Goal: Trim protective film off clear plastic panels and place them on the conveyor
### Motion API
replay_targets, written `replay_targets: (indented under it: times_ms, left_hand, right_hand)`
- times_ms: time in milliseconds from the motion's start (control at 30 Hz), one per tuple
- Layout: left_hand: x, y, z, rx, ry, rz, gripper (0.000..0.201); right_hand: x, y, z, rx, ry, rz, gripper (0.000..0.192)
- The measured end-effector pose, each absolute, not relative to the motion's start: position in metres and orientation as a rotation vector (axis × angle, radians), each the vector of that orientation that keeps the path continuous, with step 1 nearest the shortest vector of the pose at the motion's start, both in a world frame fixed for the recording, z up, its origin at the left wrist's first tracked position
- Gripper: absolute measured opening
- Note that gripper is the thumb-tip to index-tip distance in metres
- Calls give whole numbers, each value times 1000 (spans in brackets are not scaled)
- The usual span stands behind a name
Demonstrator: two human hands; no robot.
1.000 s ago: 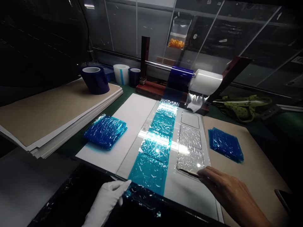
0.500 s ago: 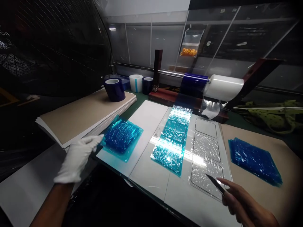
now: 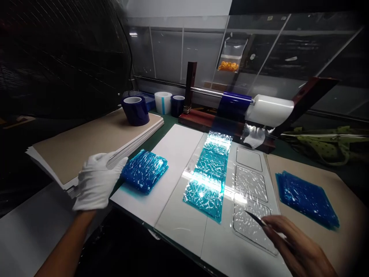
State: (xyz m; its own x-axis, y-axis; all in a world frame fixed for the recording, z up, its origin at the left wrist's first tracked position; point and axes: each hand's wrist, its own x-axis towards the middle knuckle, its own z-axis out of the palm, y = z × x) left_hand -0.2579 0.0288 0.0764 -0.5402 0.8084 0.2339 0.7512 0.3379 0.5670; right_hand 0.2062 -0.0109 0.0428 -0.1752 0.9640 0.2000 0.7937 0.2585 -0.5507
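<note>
The gloved left hand (image 3: 96, 181), fingers curled together, rests beside the blue film stack (image 3: 145, 170) on the white board (image 3: 173, 150), while the bare right hand (image 3: 300, 250) seemingly pinches a thin blade (image 3: 255, 218) over the clear tray (image 3: 253, 207).

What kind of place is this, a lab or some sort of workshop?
Most likely a factory workbench for applying protective film: film rolls on a dispenser bar, a blue film strip across a template board, and stacks of cut blue sheets.
</note>
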Motion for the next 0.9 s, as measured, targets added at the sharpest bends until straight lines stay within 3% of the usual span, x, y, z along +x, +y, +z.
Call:
replay_targets:
  times_ms: [167,300,600,900]
  left_hand:
    - [-163,43,46,2024,1938,773,35]
    - [-107,70,17,2234,1768,553,44]
    - [-104,86,4,2306,1846,360,47]
    - [-107,85,18,2312,1783,325,46]
  right_hand:
    - [160,47,56,-1576,-2246,220,23]
    - [116,98,53,-1621,-2452,48,22]
    - [61,146,39,-1595,-2640,51,24]
    - [133,125,52,-1852,-2654,47,23]
